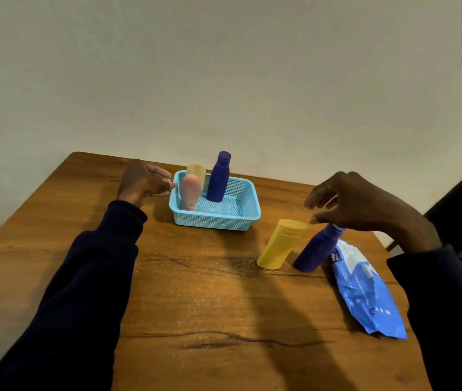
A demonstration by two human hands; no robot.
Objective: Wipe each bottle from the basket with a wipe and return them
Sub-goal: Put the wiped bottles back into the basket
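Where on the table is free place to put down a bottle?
The table is bare in front of the basket, between the sleeves. Crowded on the right: yellow bottle, purple bottle and wipes pack stand close together.

A plain domestic room is suggested, though the kind cannot be told for certain. A wood-grain table (pixel 210 306) is set against a bare off-white wall (pixel 224 66), and household toiletry bottles are kept in a small blue plastic basket (pixel 215 218).
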